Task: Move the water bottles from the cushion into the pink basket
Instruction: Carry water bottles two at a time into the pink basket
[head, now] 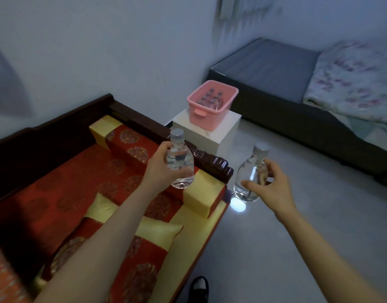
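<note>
My left hand point(161, 166) grips a clear water bottle point(180, 160) with a grey cap, held upright above the sofa's right armrest. My right hand point(268, 182) holds a second clear water bottle point(250, 173) upright over the floor, fingers wrapped around its lower body. The pink basket point(210, 108) stands ahead on a white cube stand point(223, 134), and several capped bottles stand inside it. A red and yellow cushion point(113, 215) lies on the sofa seat below my left forearm.
The dark wooden sofa point(46, 136) with red patterned seat fills the left. A low bed point(275, 71) with a grey mattress and floral blanket point(358, 84) stands at the right. Grey floor lies between them. A foot in a dark shoe point(200, 286) shows at the bottom.
</note>
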`<action>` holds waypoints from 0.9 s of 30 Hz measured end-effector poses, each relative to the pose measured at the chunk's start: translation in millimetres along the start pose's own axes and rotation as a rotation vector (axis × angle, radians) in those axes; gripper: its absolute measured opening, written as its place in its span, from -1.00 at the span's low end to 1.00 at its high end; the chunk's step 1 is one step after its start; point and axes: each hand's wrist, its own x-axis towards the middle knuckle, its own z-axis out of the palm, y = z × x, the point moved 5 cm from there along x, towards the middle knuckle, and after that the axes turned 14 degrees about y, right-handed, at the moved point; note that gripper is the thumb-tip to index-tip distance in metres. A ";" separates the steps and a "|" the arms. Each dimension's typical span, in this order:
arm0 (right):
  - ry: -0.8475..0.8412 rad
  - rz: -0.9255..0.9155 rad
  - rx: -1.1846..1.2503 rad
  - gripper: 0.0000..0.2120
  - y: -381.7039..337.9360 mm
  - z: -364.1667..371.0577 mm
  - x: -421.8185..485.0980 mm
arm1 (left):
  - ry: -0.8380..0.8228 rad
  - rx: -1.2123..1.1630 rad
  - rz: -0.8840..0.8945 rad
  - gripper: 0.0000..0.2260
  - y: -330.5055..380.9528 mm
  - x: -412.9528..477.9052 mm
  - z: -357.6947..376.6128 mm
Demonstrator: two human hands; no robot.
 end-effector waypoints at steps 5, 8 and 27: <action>0.018 0.016 0.005 -0.41 13.0 -0.8 86.1 | -0.033 0.011 -0.007 -0.46 -1.2 67.0 63.2; 0.020 0.034 0.014 -0.39 20.2 -7.0 132.4 | -0.042 0.009 -0.008 -0.48 2.2 103.8 96.3; -0.202 -0.008 0.021 -0.39 116.7 3.1 482.1 | 0.120 0.045 -0.193 -0.47 -1.0 319.4 323.2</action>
